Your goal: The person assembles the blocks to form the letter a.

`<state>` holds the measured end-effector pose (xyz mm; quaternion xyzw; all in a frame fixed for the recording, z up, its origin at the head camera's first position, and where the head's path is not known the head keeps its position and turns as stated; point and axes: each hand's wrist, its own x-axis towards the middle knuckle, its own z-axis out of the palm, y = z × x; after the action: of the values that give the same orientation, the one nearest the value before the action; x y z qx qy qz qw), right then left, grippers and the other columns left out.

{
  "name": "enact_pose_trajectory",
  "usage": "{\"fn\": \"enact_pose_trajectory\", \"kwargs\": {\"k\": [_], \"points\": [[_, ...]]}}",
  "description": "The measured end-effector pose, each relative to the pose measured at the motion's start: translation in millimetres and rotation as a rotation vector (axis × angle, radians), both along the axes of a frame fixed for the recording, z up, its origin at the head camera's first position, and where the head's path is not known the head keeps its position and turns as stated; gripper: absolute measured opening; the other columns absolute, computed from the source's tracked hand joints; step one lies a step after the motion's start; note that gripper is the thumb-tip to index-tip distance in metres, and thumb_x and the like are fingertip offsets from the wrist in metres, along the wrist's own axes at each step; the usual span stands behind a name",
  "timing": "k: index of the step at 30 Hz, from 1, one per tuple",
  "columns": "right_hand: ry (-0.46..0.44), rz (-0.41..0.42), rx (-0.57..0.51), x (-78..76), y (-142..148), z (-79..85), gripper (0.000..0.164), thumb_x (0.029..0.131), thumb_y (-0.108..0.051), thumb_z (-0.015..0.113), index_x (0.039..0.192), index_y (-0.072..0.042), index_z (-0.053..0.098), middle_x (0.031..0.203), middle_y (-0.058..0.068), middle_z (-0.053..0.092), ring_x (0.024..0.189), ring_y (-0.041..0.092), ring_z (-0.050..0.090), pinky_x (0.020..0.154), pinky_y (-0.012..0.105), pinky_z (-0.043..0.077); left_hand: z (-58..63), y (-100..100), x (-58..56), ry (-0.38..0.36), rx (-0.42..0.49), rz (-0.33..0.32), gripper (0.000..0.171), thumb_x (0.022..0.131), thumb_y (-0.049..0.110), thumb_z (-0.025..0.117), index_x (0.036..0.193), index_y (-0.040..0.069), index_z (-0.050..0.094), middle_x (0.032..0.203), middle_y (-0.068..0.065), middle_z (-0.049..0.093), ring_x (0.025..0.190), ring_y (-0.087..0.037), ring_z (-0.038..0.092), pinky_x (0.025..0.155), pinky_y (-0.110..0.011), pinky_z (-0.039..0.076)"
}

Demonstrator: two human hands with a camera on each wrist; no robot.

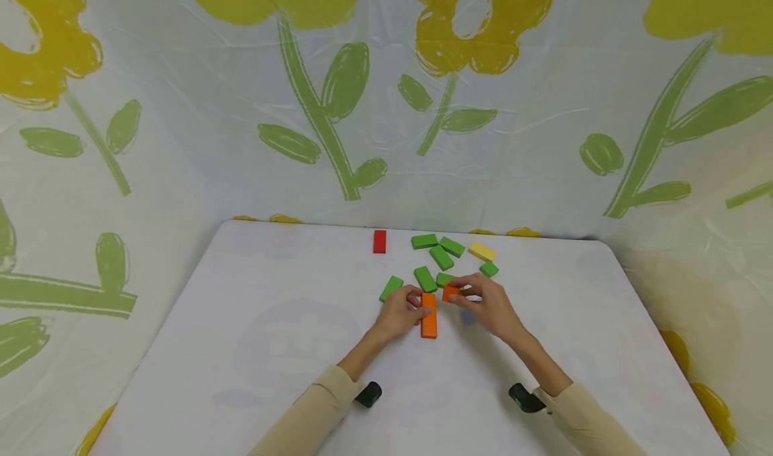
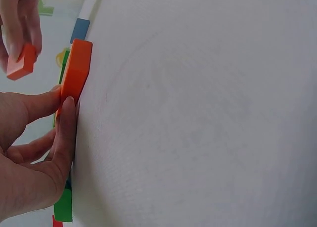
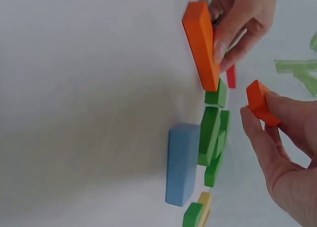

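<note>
My left hand (image 1: 400, 314) pinches a long orange block (image 1: 429, 318) between thumb and fingers, low over the white table. In the left wrist view, the fingers of that hand (image 2: 37, 152) lie along both sides of the same block (image 2: 77, 68). Just to the right, my right hand (image 1: 486, 303) holds a smaller orange block (image 1: 449, 293) at its fingertips. The right wrist view shows this smaller block (image 3: 258, 103) raised above the table, apart from the long one (image 3: 200, 46). A blue block (image 3: 182, 165) lies below my right hand, mostly hidden by it in the head view.
Several green blocks (image 1: 441, 258) lie beyond my hands, one of them (image 1: 391, 288) beside the left hand. A yellow block (image 1: 482, 251) is at the back right, and a red block (image 1: 379, 241) near the table's far edge. Flowered cloth (image 1: 386, 107) hangs behind.
</note>
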<state>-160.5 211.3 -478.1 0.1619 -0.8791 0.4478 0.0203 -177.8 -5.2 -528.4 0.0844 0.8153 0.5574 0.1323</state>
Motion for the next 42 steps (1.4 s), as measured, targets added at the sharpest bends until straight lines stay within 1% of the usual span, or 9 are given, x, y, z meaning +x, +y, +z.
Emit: {"fn": "enact_pose_trajectory", "kwargs": {"k": [3, 11, 20, 22, 26, 29, 35, 38, 42], "points": [[-0.016, 0.01, 0.002, 10.2, -0.4, -2.9, 0.027, 0.089, -0.003, 0.079, 0.115, -0.001, 0.074, 0.11, 0.012, 0.07, 0.1, 0.034, 0.072, 0.088, 0.053, 0.057, -0.4, -0.4, -0.1, -0.001, 0.002, -0.003, 0.037, 0.091, 0.007, 0.078, 0.122, -0.005, 0.063, 0.09, -0.005, 0.06, 0.069, -0.014, 0.062, 0.064, -0.024, 0.056], [0.001, 0.044, -0.013, 35.3, 2.4, -14.4, 0.025, 0.088, -0.004, 0.08, 0.113, -0.004, 0.075, 0.106, 0.006, 0.07, 0.097, 0.03, 0.072, 0.086, 0.045, 0.059, -1.4, -0.2, 0.4, 0.007, 0.019, -0.013, 0.038, 0.091, 0.004, 0.078, 0.123, -0.007, 0.062, 0.09, -0.007, 0.06, 0.067, -0.014, 0.063, 0.062, -0.024, 0.056], [-0.108, 0.094, -0.06, 59.7, 2.6, -26.4, 0.025, 0.091, -0.01, 0.079, 0.115, -0.004, 0.074, 0.11, 0.009, 0.071, 0.095, 0.024, 0.072, 0.086, 0.038, 0.059, -2.5, -2.5, 2.7, 0.005, 0.013, -0.006, 0.037, 0.092, 0.007, 0.078, 0.123, -0.005, 0.062, 0.09, -0.006, 0.059, 0.068, -0.015, 0.062, 0.064, -0.025, 0.057], [-0.123, 0.097, -0.052, 62.1, 3.0, -29.1, 0.025, 0.091, -0.011, 0.079, 0.115, -0.005, 0.074, 0.11, 0.009, 0.071, 0.095, 0.022, 0.072, 0.087, 0.037, 0.059, -3.0, -1.9, 2.2, 0.007, 0.01, -0.007, 0.037, 0.091, 0.007, 0.078, 0.123, -0.005, 0.062, 0.09, -0.005, 0.059, 0.067, -0.014, 0.062, 0.063, -0.025, 0.057], [-0.174, 0.081, -0.053, 66.6, 3.4, -32.0, 0.024, 0.092, -0.014, 0.079, 0.114, -0.007, 0.075, 0.112, 0.008, 0.071, 0.093, 0.017, 0.07, 0.083, 0.028, 0.059, -4.8, -0.7, 0.6, 0.013, 0.016, -0.015, 0.038, 0.091, 0.006, 0.078, 0.123, -0.006, 0.062, 0.089, -0.006, 0.059, 0.065, -0.014, 0.063, 0.061, -0.024, 0.056], [-0.219, 0.073, -0.061, 68.8, 2.9, -33.2, 0.024, 0.092, -0.016, 0.078, 0.114, -0.007, 0.074, 0.113, 0.009, 0.071, 0.092, 0.018, 0.07, 0.08, 0.024, 0.057, -5.9, -0.4, 0.0, 0.012, 0.021, -0.021, 0.038, 0.092, 0.006, 0.078, 0.124, -0.006, 0.061, 0.089, -0.006, 0.059, 0.064, -0.014, 0.063, 0.061, -0.024, 0.056], [-0.271, 0.082, -0.061, 69.5, -0.3, -35.4, 0.024, 0.092, -0.015, 0.079, 0.112, -0.005, 0.074, 0.112, 0.009, 0.072, 0.092, 0.021, 0.071, 0.079, 0.023, 0.057, -5.0, -0.6, -0.4, 0.007, 0.025, -0.02, 0.039, 0.092, 0.007, 0.078, 0.124, -0.006, 0.061, 0.09, -0.006, 0.059, 0.064, -0.014, 0.062, 0.061, -0.024, 0.056], [-0.279, 0.084, -0.041, 69.0, -2.8, -37.4, 0.023, 0.091, -0.015, 0.079, 0.113, -0.006, 0.074, 0.11, 0.007, 0.072, 0.091, 0.018, 0.07, 0.079, 0.022, 0.056, -4.4, -0.9, 0.1, 0.011, 0.026, -0.022, 0.038, 0.092, 0.006, 0.078, 0.124, -0.006, 0.061, 0.089, -0.006, 0.059, 0.064, -0.014, 0.062, 0.061, -0.024, 0.055], [-0.243, 0.095, -0.015, 68.3, -7.2, -40.6, 0.022, 0.091, -0.014, 0.079, 0.111, -0.004, 0.074, 0.103, 0.004, 0.072, 0.086, 0.012, 0.067, 0.077, 0.023, 0.056, -3.8, -1.2, 1.1, 0.023, 0.029, -0.025, 0.038, 0.091, 0.005, 0.078, 0.122, -0.008, 0.061, 0.088, -0.007, 0.058, 0.062, -0.015, 0.062, 0.059, -0.023, 0.055]]}}
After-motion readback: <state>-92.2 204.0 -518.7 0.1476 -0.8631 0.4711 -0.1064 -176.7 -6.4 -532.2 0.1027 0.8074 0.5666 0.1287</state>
